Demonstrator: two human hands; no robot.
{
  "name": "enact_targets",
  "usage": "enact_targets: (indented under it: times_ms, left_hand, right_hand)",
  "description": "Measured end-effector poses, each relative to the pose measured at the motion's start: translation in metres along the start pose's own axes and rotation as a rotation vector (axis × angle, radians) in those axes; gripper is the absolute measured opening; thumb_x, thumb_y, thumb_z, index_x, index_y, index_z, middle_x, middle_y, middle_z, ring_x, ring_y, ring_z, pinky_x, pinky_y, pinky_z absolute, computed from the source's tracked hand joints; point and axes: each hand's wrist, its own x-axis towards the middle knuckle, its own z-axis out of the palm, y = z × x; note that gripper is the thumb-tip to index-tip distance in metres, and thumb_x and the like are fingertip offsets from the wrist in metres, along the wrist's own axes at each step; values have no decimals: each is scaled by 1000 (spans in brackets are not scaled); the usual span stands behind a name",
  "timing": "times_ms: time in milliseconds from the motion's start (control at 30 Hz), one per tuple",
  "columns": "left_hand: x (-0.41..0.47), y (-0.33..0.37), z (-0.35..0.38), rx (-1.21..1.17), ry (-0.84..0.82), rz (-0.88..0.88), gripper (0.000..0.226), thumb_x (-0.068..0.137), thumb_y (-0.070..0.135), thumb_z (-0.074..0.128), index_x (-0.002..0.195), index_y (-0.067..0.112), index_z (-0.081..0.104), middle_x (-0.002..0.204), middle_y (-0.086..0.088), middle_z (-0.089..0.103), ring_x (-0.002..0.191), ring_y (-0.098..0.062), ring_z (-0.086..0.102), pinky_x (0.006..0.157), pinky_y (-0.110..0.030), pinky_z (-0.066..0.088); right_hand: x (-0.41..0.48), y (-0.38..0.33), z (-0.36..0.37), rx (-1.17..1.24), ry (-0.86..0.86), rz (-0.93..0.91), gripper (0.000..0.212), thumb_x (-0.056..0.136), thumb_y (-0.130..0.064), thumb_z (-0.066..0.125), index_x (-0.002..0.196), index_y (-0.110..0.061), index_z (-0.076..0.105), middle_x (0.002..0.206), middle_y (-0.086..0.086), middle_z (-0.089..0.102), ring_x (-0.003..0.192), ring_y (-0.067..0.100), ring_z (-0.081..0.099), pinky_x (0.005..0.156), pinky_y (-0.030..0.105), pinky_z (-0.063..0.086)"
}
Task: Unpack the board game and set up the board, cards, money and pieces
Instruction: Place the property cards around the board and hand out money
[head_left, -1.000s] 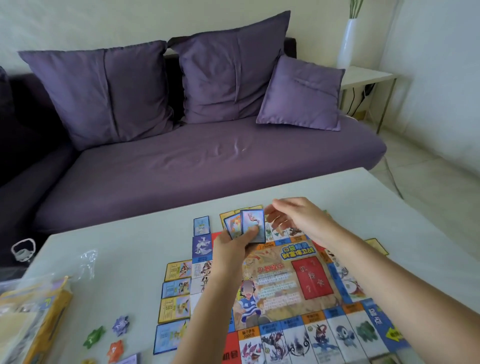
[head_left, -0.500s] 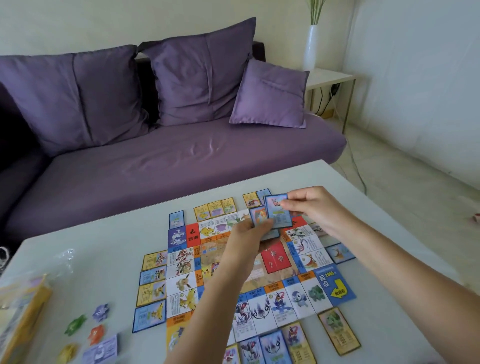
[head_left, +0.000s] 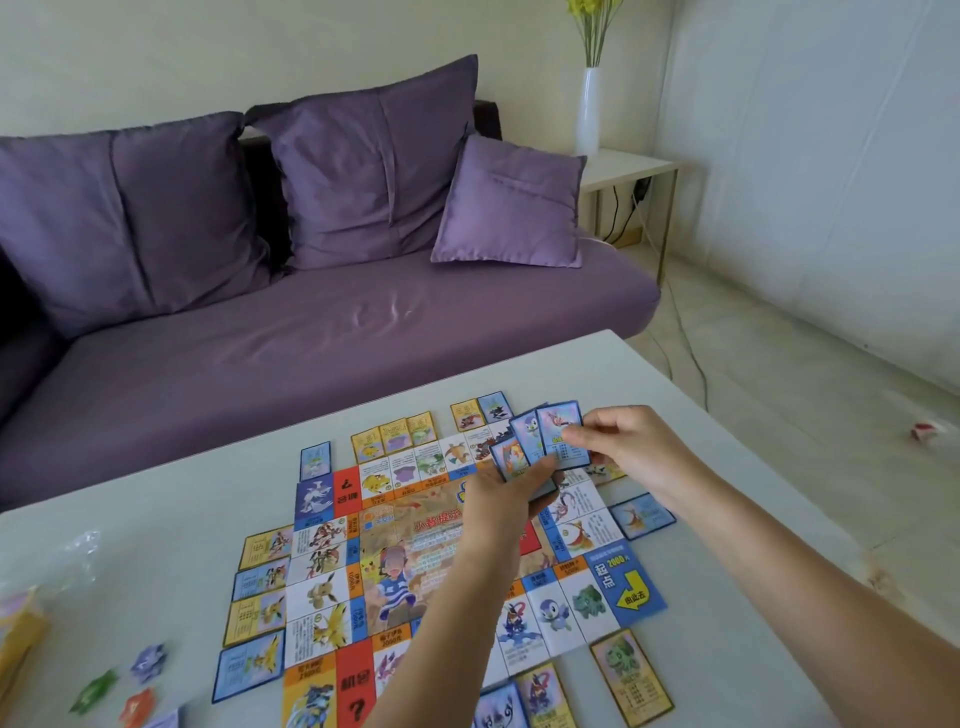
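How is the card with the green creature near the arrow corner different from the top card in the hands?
The green creature card has a yellow border and lies flat on the table; the top card has a blue border and is pinched by the right hand above the board. Both are small picture cards.

Game board: square, unfolded, lay flat on the bench; illustrated centre, bordered by picture squares, blue arrow corner at near right.

Property cards: blue- and yellow-framed, lay face up just outside the board's edges, a column at left, a row along the far side, others at right and near side.

Fan of blue cards: held upright above the board's far right corner, between left hand and right hand.

Playing pieces: small purple, green and orange shapes at near left of the bench.
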Motion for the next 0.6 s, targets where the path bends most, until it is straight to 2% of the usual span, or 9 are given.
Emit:
enact_targets:
  times_ms: [67, 133, 200, 233, 333, 400, 467, 533, 600]
  left_hand:
    - [4, -4, 3, -33, 11, -19, 5, 85, 5, 68, 86, 1, 65, 77, -9, 71, 72, -18, 69, 70, -27, 57]
    - [8, -7, 4, -84, 38, -62, 5, 88, 3, 63, 91, -1, 63, 79, -11, 69, 71, -20, 69, 71, -30, 57]
    - [14, -10, 5, -148, 50, -108, 8, 91, 1, 58, 98, -4, 60, 82, -14, 69, 72, -24, 69, 70, -33, 58]
    - [18, -12, 4, -175, 59, -129, 8, 92, 0, 56, 99, -3, 58, 85, -17, 68, 74, -26, 69, 70, -34, 58]
    - [29, -17, 6, -211, 62, -189, 10, 93, 0, 52, 102, -2, 56, 96, -21, 68, 77, -28, 69, 72, -36, 58]
    - [34, -20, 10, -198, 48, -219, 6, 94, 0, 51, 97, -3, 56, 93, -21, 67, 78, -28, 67, 75, -37, 57]
    - [39, -24, 15, -169, 28, -251, 7, 95, -1, 50, 93, -3, 56, 90, -20, 65, 77, -28, 66, 75, -37, 56]
    - [43, -29, 22, -157, 13, -282, 7, 95, -1, 49, 94, -4, 55, 92, -21, 63, 78, -28, 65, 73, -36, 57]
    - [48, -33, 25, -156, 9, -300, 7, 95, -1, 49, 97, -5, 54, 97, -22, 61, 81, -29, 64, 73, -36, 57]
  right_hand:
    - [3, 7, -2, 36, 25, 4, 16, 93, -18, 61, 79, -11, 65, 63, -8, 62, 61, 1, 62, 58, 17, 51]
    - [9, 16, -11, 30, 67, 27, 15, 97, -20, 54, 88, -10, 61, 74, -1, 64, 66, 14, 67, 59, 25, 52]
    - [15, 26, -23, -34, 86, 51, 6, 95, -15, 56, 91, -11, 59, 77, 2, 65, 61, 18, 64, 51, 23, 43]
    - [19, 32, -29, -70, 86, 56, 3, 91, -10, 61, 90, -12, 60, 76, 3, 65, 60, 17, 61, 53, 23, 41]
    - [26, 45, -47, -136, 85, 55, 10, 83, -5, 69, 85, -15, 68, 78, -1, 69, 69, 9, 59, 65, 21, 43]
    - [29, 53, -55, -142, 75, 73, 14, 86, -7, 66, 78, -18, 68, 67, -10, 64, 62, 3, 52, 60, 16, 38]
    - [33, 61, -61, -156, 42, 137, 17, 87, -7, 66, 73, -17, 63, 58, -12, 55, 56, 7, 43, 54, 18, 32]
    - [35, 70, -65, -198, -22, 251, 6, 85, -8, 69, 83, -10, 64, 62, -4, 59, 55, 11, 46, 51, 18, 36]
    - [38, 75, -66, -188, -47, 354, 7, 85, -6, 70, 89, -5, 64, 66, 3, 62, 55, 12, 52, 49, 17, 42]
